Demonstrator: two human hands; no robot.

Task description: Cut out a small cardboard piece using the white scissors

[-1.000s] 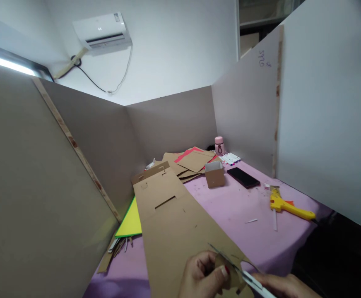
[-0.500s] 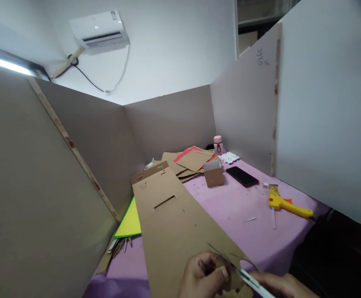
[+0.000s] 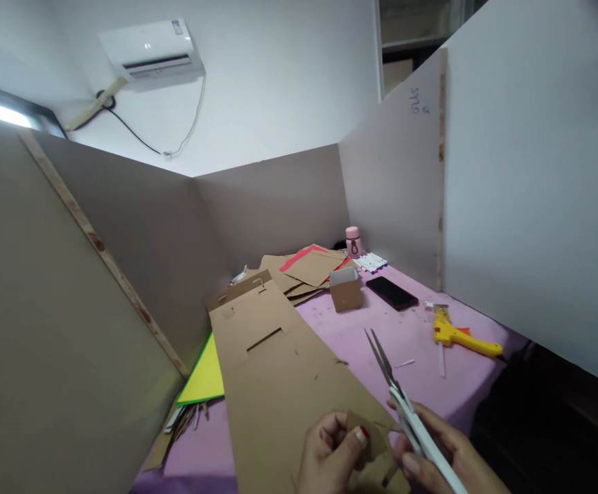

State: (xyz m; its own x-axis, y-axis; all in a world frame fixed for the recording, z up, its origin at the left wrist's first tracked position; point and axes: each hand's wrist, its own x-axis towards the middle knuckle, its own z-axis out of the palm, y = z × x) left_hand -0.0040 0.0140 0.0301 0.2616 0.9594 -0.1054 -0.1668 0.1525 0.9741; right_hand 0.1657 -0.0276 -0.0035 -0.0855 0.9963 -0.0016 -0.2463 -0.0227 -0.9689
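Between the thumb and fingers of my left hand (image 3: 330, 453) is a small piece of brown cardboard (image 3: 371, 439), pinched near the bottom of the view. My right hand (image 3: 446, 446) grips white-handled scissors (image 3: 407, 412). Their blades point up and away, slightly parted, beside the cardboard piece and apart from it. Under both hands lies a long brown cardboard sheet (image 3: 283, 391) with a slot cut in its far half. A small dark scrap shows near the lower edge of the cardboard, partly hidden.
On the pink-covered table (image 3: 350, 343) are a yellow glue gun (image 3: 463, 337), a black phone (image 3: 391, 293), a small cardboard box (image 3: 346, 293), white markers (image 3: 371, 262) and a pink flask (image 3: 353, 242). Yellow board (image 3: 204, 377) and scraps (image 3: 168, 439) lie left. Grey partitions (image 3: 273, 206) surround the table.
The scissors have come away from the cardboard piece and tilted upright to the right, blades now slightly apart. My left hand still pinches the piece. The view has shifted slightly right.
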